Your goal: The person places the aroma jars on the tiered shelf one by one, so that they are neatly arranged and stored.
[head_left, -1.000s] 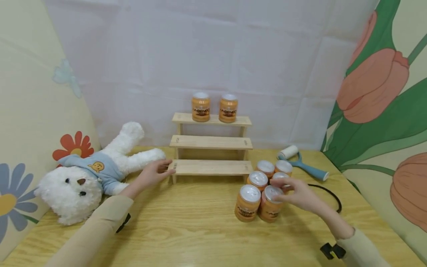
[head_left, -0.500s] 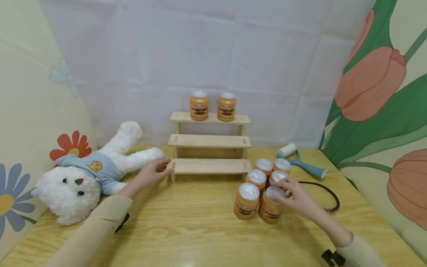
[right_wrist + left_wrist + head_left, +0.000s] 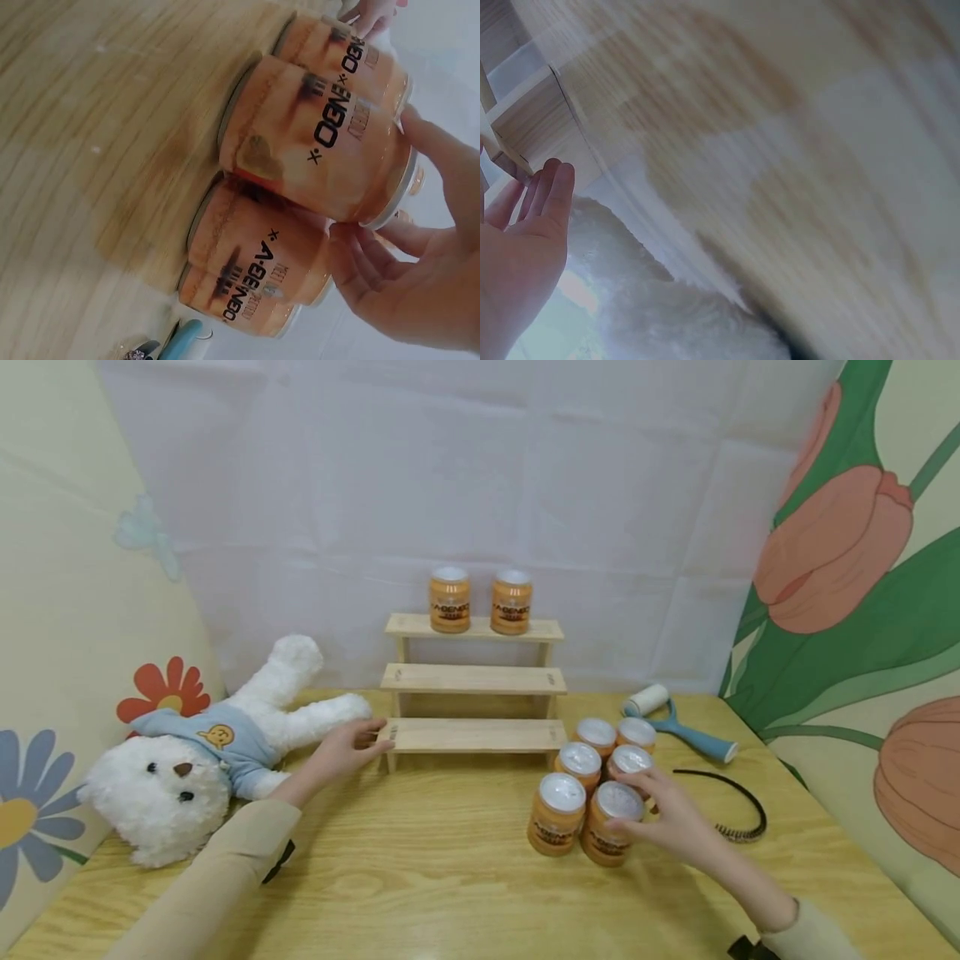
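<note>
Several orange cans with silver lids stand bunched on the wooden table (image 3: 420, 885), right of a three-step wooden shelf (image 3: 472, 735). My right hand (image 3: 654, 808) grips the front right can (image 3: 609, 835) near its top. In the right wrist view the thumb and fingers (image 3: 375, 259) pinch the lid rim of that can (image 3: 322, 142). My left hand (image 3: 347, 749) lies with straight fingers against the left end of the lowest step; in the left wrist view the left hand (image 3: 525, 240) reaches the shelf (image 3: 532, 120). Two more cans (image 3: 450, 600) stand on the top step.
A white teddy bear (image 3: 187, 760) in a blue shirt lies at the left, its fur (image 3: 667, 315) close under my left hand. A blue lint roller (image 3: 678, 727) and a black headband (image 3: 738, 806) lie right of the cans. White and flowered backdrops close in the table.
My right hand has slid from the lids of the rear cans down to the front right can and closed round it. The left hand has stayed at the shelf.
</note>
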Available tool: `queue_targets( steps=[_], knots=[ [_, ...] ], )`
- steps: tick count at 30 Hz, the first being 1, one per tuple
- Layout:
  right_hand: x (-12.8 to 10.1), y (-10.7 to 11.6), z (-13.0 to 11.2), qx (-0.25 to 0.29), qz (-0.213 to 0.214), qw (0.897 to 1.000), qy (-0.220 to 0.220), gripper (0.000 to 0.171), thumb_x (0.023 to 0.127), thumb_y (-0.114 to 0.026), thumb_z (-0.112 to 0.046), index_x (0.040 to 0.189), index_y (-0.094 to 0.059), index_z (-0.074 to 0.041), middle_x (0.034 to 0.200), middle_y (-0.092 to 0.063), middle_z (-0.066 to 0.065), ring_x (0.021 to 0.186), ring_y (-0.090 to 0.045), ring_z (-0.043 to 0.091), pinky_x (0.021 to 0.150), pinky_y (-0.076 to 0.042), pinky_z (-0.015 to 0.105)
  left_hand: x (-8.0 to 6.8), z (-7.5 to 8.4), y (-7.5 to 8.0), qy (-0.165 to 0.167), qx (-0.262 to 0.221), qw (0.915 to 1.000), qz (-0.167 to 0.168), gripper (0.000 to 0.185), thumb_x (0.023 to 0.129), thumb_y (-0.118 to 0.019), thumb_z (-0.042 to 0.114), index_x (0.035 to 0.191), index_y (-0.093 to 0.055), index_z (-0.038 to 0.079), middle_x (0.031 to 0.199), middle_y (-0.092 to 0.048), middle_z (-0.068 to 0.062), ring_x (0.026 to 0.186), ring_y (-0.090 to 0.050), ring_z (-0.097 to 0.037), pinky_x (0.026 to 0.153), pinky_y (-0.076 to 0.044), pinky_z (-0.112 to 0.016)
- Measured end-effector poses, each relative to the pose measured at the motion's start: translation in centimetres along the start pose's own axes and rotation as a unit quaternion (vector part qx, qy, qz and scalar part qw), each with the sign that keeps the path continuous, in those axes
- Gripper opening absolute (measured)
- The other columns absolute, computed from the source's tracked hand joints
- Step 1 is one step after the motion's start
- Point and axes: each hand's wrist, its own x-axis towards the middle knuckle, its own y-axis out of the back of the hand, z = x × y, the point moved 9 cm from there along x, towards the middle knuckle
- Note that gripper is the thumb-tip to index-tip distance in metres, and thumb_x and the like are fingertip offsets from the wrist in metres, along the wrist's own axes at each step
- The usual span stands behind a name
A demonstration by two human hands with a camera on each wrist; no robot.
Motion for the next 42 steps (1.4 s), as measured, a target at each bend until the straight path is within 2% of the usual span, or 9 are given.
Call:
queue_targets(
  steps=[6,13,16,23,31,38,42],
  knots=[
    [-0.6,-0.5,0.4,-0.01,0.028,0.999,-0.038,0.076,0.07,-0.079,-0.044,0.132,-0.054,-0.007,0.12,-0.059,0.015,0.091,-0.06,0.02,0.073,-0.054,0.038,0.1,0.0,-0.3,-0.002,-0.004,1.0,-0.002,0.062,0.095,-0.056,0.033,0.139,-0.04,-0.007,0.138,-0.044,-0.029,0.119,-0.05,-0.044,0.095,-0.049,-0.049],
    [-1.4,-1.0,1.6,0.016,0.016,0.991,-0.134,0.077,0.07,-0.079,-0.047,0.125,-0.054,0.0,0.117,-0.06,0.018,0.091,-0.061,0.022,0.069,-0.053,0.031,0.1,-0.1,-0.7,0.001,-0.008,1.0,-0.002,0.06,0.094,-0.058,0.032,0.138,-0.042,-0.006,0.137,-0.046,-0.027,0.118,-0.051,-0.042,0.095,-0.049,-0.048],
    [-1.5,-1.2,2.0,0.028,0.007,0.988,-0.152,0.076,0.071,-0.078,-0.047,0.127,-0.054,-0.001,0.118,-0.06,0.017,0.092,-0.06,0.02,0.067,-0.052,0.028,0.1,-0.2,-0.9,0.005,-0.011,0.9999,-0.001,0.06,0.094,-0.058,0.031,0.138,-0.042,-0.006,0.137,-0.046,-0.027,0.118,-0.051,-0.042,0.095,-0.049,-0.048],
    [-1.4,-1.0,1.9,0.041,0.004,0.988,-0.147,0.07,0.071,-0.078,-0.047,0.123,-0.056,-0.005,0.115,-0.062,0.014,0.093,-0.061,0.021,0.068,-0.052,0.028,0.0,-0.4,-1.0,0.006,-0.017,0.9998,0.0,0.061,0.094,-0.058,0.032,0.138,-0.041,-0.006,0.138,-0.045,-0.027,0.119,-0.051,-0.043,0.095,-0.049,-0.047],
    [-1.4,-0.6,1.6,0.069,-0.026,0.987,-0.14,0.067,0.071,-0.08,-0.042,0.12,-0.056,-0.002,0.114,-0.062,0.015,0.096,-0.063,0.025,0.069,-0.056,0.03,0.0,-0.3,-0.8,0.008,-0.021,0.9997,-0.002,0.062,0.094,-0.058,0.033,0.139,-0.04,-0.006,0.139,-0.044,-0.027,0.12,-0.05,-0.043,0.096,-0.048,-0.047],
    [-1.2,1.2,0.8,0.094,-0.048,0.984,-0.146,0.071,0.077,-0.076,-0.04,0.128,-0.05,0.001,0.12,-0.058,0.018,0.1,-0.061,0.025,0.069,-0.055,0.029,-0.1,-0.2,-0.3,0.007,-0.014,0.9999,0.001,0.06,0.094,-0.058,0.031,0.138,-0.041,-0.007,0.138,-0.044,-0.027,0.119,-0.051,-0.042,0.095,-0.049,-0.047],
    [-0.6,2.8,-0.3,0.086,-0.031,0.989,-0.117,0.067,0.079,-0.075,-0.038,0.129,-0.051,0.001,0.117,-0.061,0.017,0.095,-0.063,0.022,0.067,-0.055,0.027,-0.2,-0.1,0.0,0.006,-0.015,0.9999,0.005,0.06,0.094,-0.058,0.029,0.138,-0.041,-0.007,0.138,-0.045,-0.027,0.119,-0.051,-0.043,0.095,-0.049,-0.047]
  ],
)
